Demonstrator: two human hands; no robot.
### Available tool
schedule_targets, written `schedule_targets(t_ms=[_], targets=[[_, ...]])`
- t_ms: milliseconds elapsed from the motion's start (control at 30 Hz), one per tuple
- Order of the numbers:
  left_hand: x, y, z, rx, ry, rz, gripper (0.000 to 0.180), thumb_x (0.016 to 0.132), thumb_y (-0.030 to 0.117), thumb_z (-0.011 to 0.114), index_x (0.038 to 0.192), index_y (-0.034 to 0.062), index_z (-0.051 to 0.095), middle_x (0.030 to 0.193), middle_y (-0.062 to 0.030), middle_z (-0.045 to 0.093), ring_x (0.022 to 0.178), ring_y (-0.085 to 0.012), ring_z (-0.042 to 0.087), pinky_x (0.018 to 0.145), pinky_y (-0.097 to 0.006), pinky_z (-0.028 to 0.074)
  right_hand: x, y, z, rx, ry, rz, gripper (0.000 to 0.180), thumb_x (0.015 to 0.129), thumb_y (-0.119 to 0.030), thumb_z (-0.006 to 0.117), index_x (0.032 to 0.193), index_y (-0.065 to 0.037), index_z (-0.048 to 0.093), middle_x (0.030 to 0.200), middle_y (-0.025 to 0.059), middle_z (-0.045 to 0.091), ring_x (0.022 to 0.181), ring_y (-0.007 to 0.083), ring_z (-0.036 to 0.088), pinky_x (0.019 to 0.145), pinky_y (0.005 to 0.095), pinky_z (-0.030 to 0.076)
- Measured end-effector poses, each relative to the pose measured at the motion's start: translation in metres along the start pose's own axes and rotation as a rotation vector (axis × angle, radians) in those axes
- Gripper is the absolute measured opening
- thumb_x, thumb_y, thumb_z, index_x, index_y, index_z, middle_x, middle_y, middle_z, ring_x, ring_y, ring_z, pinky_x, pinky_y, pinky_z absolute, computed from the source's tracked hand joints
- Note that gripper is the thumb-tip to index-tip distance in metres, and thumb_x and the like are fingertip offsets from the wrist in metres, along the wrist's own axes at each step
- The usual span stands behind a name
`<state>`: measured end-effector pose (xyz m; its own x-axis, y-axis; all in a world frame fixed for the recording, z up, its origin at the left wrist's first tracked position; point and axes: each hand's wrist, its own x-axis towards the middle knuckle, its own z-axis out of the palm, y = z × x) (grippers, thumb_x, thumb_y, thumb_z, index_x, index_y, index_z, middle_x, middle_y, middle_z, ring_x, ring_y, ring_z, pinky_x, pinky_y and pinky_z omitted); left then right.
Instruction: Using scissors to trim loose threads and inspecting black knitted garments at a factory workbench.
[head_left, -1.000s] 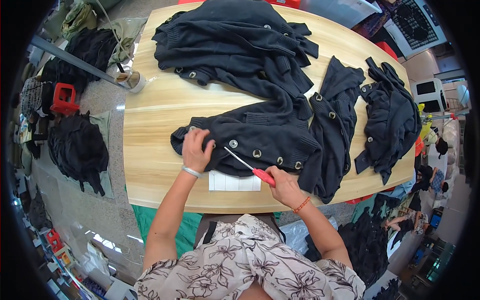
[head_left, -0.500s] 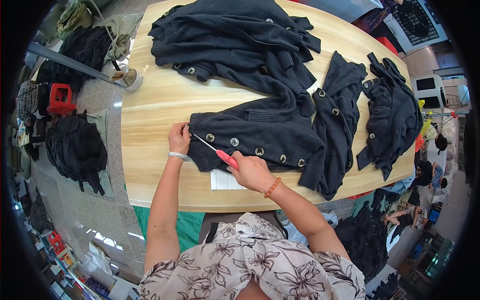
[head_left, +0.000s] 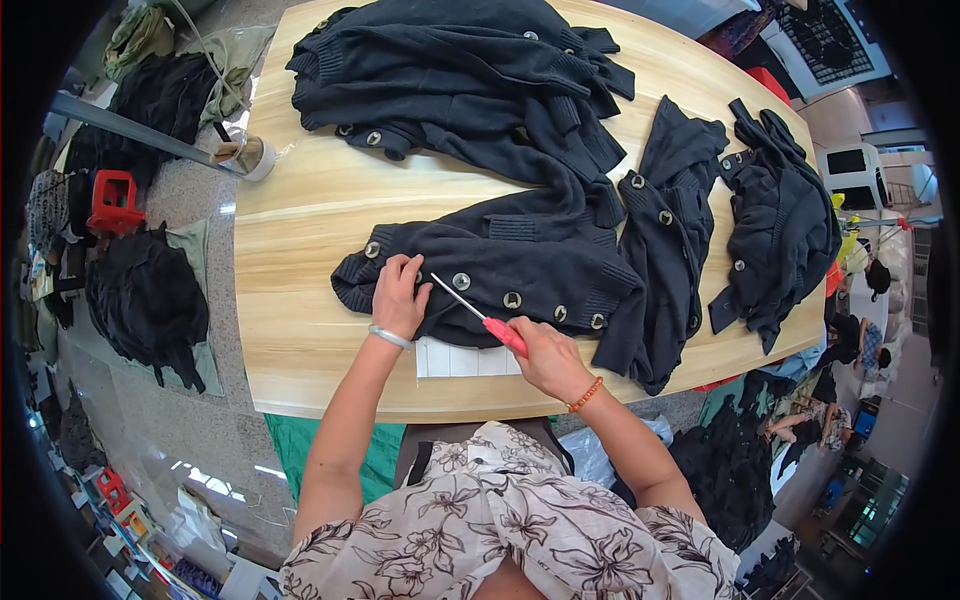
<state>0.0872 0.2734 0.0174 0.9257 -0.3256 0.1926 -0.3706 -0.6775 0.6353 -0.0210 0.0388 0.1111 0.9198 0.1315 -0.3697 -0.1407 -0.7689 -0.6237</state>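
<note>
A dark knitted cardigan (head_left: pixel 545 262) with a row of large shiny buttons lies in front of me. My left hand (head_left: pixel 400 300) is on its left part, fingers bent and closed on the fabric beside a button that they partly cover. In my right hand (head_left: pixel 555 362) is a tool with a red-pink handle and a thin metal shaft (head_left: pixel 460 297). Its tip points up and left, close to my left fingertips; whether it touches the knit I cannot tell. A button (head_left: pixel 372 250) shows on the ribbed left end. Lined white paper (head_left: pixel 460 362) lies partly under the near edge.
More dark knitwear (head_left: pixel 430 75) covers the table's far side, with two further garments (head_left: pixel 665 230) (head_left: pixel 775 225) at the right. A clear cup (head_left: pixel 250 160) stands at the far left edge beside a grey pole (head_left: pixel 140 130). Red stools (head_left: pixel 115 200) and dark clothing piles (head_left: pixel 150 305) occupy the floor.
My left hand has moved right and down from the cardigan's left edge onto its front. That end now lies spread further left, showing a button. The tool has shifted right with my right hand.
</note>
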Motion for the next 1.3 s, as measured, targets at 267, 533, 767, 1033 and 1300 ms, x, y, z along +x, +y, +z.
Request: schedule_targets(t_ms=[267,533,767,1033,1300], targets=[[0.015,-0.047,-0.005,-0.405,-0.212,-0.334,0.028,0.074,-0.006,0.073,0.1,0.0024,0.068,0.085,-0.0035,0.056,0.069,-0.0096,0.055,0.062,-0.024,0.047,-0.005,-0.004,-0.003,-0.028,-0.177,0.104,0.025,0.092,-0.028,0.06,0.109,-0.011,0.055,0.081,0.0198,0.066,0.081,0.0415,0.065,0.074,0.0521,0.048],[0.004,-0.054,-0.001,-0.7,-0.187,-0.427,0.032,0.085,-0.01,0.058,0.115,0.0003,0.064,0.102,-0.0038,0.065,0.082,-0.0084,0.063,0.072,-0.023,0.053,0.011,-0.018,0.007,0.042,-0.166,0.065,0.027,0.093,-0.03,0.058,0.11,-0.01,0.055,0.082,0.0203,0.066,0.083,0.0424,0.065,0.077,0.0517,0.048],[0.006,0.041,0.001,0.023,0.072,0.151,0.047,0.071,0.005,0.074,0.116,0.0056,0.061,0.108,-0.0152,0.058,0.096,-0.0342,0.057,0.084,-0.041,0.048,-0.031,0.016,-0.005,0.07,-0.01,0.043,0.026,0.091,-0.02,0.059,0.115,-0.012,0.055,0.097,0.0144,0.067,0.095,0.034,0.063,0.079,0.0466,0.049],[0.015,0.029,0.041,-0.134,-0.101,-0.007,0.022,0.077,0.0,0.066,0.098,0.003,0.06,0.088,-0.0099,0.054,0.063,-0.0214,0.057,0.058,-0.031,0.048,-0.052,0.037,-0.016,-0.022,-0.025,0.133,0.027,0.091,-0.027,0.062,0.113,-0.013,0.058,0.084,0.0165,0.068,0.081,0.0384,0.066,0.072,0.0497,0.049],[0.018,0.013,0.028,-0.519,-0.249,-0.22,0.024,0.089,-0.004,0.057,0.111,-0.0008,0.067,0.098,-0.006,0.063,0.076,-0.0078,0.06,0.067,-0.02,0.048,-0.03,0.018,-0.006,0.091,-0.123,0.142,0.028,0.092,-0.028,0.06,0.111,-0.008,0.057,0.084,0.0206,0.067,0.083,0.0416,0.065,0.076,0.0502,0.049]])
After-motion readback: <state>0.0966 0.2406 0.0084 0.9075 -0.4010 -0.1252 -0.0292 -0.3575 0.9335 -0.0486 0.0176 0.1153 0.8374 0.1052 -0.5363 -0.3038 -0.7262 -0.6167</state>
